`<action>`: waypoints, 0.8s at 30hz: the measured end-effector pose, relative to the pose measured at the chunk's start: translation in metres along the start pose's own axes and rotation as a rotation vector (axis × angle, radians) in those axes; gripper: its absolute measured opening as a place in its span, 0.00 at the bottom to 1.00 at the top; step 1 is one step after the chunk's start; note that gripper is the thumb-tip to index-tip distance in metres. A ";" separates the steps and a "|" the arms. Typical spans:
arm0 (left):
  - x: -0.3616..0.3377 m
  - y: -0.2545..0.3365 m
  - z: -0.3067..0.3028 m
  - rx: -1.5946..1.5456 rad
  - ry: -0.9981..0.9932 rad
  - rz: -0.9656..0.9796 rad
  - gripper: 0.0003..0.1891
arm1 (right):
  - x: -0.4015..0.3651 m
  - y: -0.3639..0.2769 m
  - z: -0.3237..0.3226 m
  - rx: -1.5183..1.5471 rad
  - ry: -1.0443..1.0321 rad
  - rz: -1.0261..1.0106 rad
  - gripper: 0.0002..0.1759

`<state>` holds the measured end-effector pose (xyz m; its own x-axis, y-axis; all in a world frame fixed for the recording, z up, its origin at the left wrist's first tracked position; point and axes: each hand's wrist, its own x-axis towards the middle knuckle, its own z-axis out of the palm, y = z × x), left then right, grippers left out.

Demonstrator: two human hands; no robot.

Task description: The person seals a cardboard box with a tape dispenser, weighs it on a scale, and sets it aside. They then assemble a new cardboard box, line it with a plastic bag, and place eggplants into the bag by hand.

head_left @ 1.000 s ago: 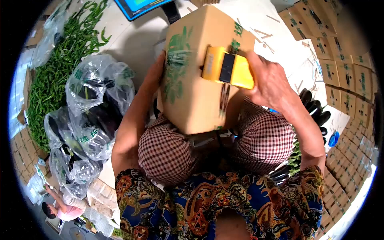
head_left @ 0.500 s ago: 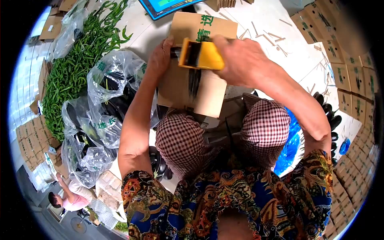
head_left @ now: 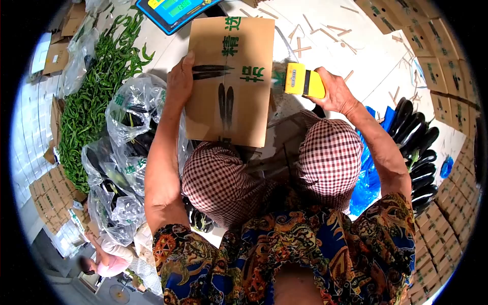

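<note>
A closed cardboard box (head_left: 249, 109) with green print and dark eggplant pictures stands in front of my knees. My left hand (head_left: 181, 81) grips its left edge, fingers closed at the upper left side. To the right of the box, my right hand (head_left: 334, 91) is wrapped round a yellow tape dispenser (head_left: 305, 81), held apart from the box. A strip of clear tape appears to run along the middle of the box top.
Green peppers (head_left: 84, 127) lie in a heap at the left, beside clear bags of eggplants (head_left: 124, 157). A blue scale (head_left: 175, 12) is at the top. Loose eggplants (head_left: 417, 137) and stacked boxes (head_left: 445, 239) are on the right. A person (head_left: 109, 256) is at lower left.
My right hand has moved from over the box to its right with the dispenser, uncovering the box top. The box and my left hand appear further left in view.
</note>
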<state>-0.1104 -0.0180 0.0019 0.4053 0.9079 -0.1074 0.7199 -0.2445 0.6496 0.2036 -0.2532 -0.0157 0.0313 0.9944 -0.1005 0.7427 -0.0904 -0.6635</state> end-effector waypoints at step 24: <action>0.007 -0.019 -0.003 -0.013 -0.061 -0.015 0.32 | -0.070 0.056 0.006 -0.255 -0.217 0.291 0.23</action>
<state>-0.1230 -0.0059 -0.0085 0.4279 0.8891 -0.1627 0.7192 -0.2259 0.6571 0.2387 -0.3285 -0.0505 0.1422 0.8929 -0.4273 0.8662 -0.3212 -0.3829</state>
